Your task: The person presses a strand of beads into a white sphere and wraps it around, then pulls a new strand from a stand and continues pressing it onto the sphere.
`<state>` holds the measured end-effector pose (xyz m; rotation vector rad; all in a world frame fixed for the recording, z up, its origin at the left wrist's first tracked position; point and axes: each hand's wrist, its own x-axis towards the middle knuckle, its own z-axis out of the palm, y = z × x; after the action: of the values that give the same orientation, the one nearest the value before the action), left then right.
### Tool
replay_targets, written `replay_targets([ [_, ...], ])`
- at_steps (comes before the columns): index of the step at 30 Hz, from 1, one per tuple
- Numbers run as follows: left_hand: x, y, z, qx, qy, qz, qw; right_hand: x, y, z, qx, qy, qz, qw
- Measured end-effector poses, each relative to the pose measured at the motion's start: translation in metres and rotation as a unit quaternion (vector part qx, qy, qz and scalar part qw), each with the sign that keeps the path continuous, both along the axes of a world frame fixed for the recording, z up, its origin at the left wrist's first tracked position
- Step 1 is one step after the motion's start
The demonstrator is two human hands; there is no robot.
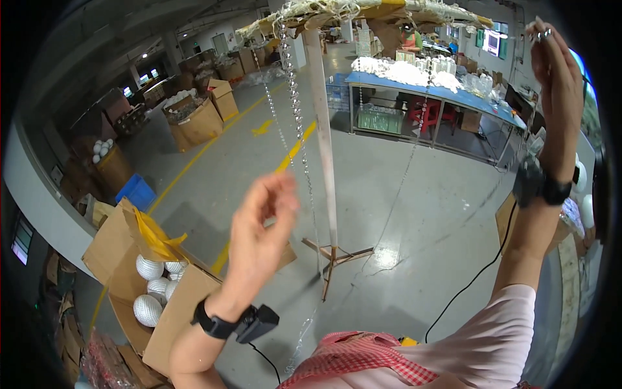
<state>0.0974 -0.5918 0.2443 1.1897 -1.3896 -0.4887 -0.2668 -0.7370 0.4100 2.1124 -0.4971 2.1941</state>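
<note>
My left hand (259, 230) is held up in front of the white pole (324, 129), its fingers curled toward the thumb and slightly blurred. Whether anything thin lies in that pinch cannot be made out. High at the right, my right hand (558, 84) is raised with its fingers bent together around small shiny silver beads (543, 34). Strands of silver beads (295, 97) hang from the wrapped top of the stand, just beyond my left hand. Another bead strand (422, 117) hangs farther right. The stand's splayed foot (334, 256) rests on the floor.
An open carton (123, 285) of silver mirrored balls (149, 311) stands at the left, near a blue bin (136, 193). A blue-topped worktable (389, 84) with white goods is behind the stand. A black cable (476, 279) runs down from my right wrist.
</note>
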Motion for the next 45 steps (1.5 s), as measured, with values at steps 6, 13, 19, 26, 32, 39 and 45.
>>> replay_targets([
  [6,-0.02,0.061,-0.039,0.091,-0.103,-0.136,0.981,0.115,0.098,-0.082,0.357,0.192,0.304,0.862],
  [13,-0.042,0.092,-0.05,0.121,0.048,-0.25,0.96,0.19,0.115,-0.133,0.32,0.408,0.426,0.742],
  [19,-0.032,0.123,-0.074,0.121,0.157,-0.113,0.974,0.243,0.121,-0.156,0.413,0.361,0.541,0.638],
  [26,-0.017,0.16,-0.089,0.127,0.249,0.039,0.959,0.296,0.154,-0.204,0.432,0.322,0.622,0.569],
  [32,0.009,0.207,-0.114,0.166,0.334,-0.011,0.928,0.325,0.15,-0.237,0.367,0.329,0.636,0.594],
  [39,0.047,0.293,-0.166,0.197,0.312,0.116,0.922,0.371,0.102,-0.301,0.497,0.234,0.578,0.604],
  [45,0.053,0.309,-0.162,-0.06,0.338,0.2,0.918,0.376,0.09,-0.374,0.508,0.331,0.549,0.575],
])
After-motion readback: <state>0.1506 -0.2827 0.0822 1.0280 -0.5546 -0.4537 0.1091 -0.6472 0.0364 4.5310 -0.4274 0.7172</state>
